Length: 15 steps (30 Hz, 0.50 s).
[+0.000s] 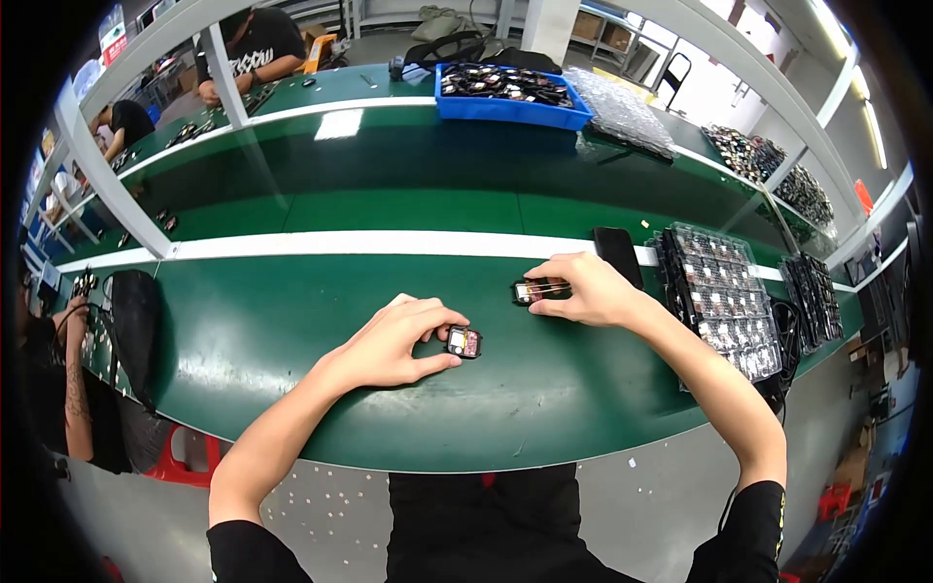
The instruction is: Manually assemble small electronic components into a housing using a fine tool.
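Note:
My left hand [403, 340] grips a small black square device case [464, 342] between thumb and fingers, just above the green bench top. Its open face shows a pale block and reddish parts inside, like an opened watch body. Further right and a little farther away, my right hand [588, 290] pinches a second small black case [526, 291], which also has a light part inside. Thin strips run from that case back under my fingers; I cannot make out what they are. The two cases are apart from each other.
Right of my right hand lie a black phone [618, 257] and stacked clear trays [719, 301] of small parts, with black cables beside them. A white rail [389, 244] crosses behind. Beyond it stands a blue bin [510, 112] of parts. A black bag [131, 330] sits left, near a co-worker's arm.

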Available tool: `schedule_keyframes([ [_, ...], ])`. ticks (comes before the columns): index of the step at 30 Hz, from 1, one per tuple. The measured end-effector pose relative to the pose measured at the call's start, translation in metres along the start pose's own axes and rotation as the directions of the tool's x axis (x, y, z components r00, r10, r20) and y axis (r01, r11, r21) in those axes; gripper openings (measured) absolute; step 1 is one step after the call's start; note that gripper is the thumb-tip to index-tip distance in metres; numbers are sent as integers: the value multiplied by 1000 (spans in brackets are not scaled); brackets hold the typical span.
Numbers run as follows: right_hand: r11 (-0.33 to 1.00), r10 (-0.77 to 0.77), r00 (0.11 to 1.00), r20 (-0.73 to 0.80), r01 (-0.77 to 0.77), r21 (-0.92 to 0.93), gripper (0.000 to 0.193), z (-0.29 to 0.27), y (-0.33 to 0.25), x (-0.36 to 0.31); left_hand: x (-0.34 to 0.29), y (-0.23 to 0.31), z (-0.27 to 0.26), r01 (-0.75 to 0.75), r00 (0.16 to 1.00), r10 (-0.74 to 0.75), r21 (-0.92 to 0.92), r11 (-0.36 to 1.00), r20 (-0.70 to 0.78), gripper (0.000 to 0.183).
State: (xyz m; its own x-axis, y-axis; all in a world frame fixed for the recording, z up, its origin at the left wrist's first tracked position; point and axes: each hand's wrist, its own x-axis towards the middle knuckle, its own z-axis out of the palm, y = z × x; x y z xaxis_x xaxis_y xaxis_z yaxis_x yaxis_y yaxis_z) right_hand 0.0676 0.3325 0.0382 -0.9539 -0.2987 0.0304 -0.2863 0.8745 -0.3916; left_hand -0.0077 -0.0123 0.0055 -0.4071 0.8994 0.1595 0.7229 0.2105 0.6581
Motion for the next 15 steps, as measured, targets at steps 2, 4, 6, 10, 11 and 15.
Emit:
schedule_keyframes([
  [2, 988, 86, 996, -14, -84, 130, 47, 7, -14, -4, 0, 1, 0, -9, 1000, 8, -11, 1000, -9, 48],
  [4, 965, 72, 996, -51, -56, 256, 44, 17, -40, -5, -2, -2, 0, 5, 1000, -5, -15, 1000, -18, 50],
  [6, 937, 73, 996, -55, -49, 346, 43, 26, -65, -4, -4, -2, 1, 70, 997, -72, -71, 995, -19, 55],
  [10, 961, 0, 998, -66, 18, 274, 41, 43, -84, -2, 4, -3, 4, 91, 996, -94, -149, 985, -13, 61],
  [11, 966, -64, 990, -126, 93, 242, 38, 52, -81, -1, 3, -2, 5, 72, 996, -77, -122, 990, -34, 62],
  [15, 964, -106, 980, -167, 142, 223, 43, 69, -74, 9, 6, -14, 14, 54, 994, -64, -122, 991, -85, 66],
])
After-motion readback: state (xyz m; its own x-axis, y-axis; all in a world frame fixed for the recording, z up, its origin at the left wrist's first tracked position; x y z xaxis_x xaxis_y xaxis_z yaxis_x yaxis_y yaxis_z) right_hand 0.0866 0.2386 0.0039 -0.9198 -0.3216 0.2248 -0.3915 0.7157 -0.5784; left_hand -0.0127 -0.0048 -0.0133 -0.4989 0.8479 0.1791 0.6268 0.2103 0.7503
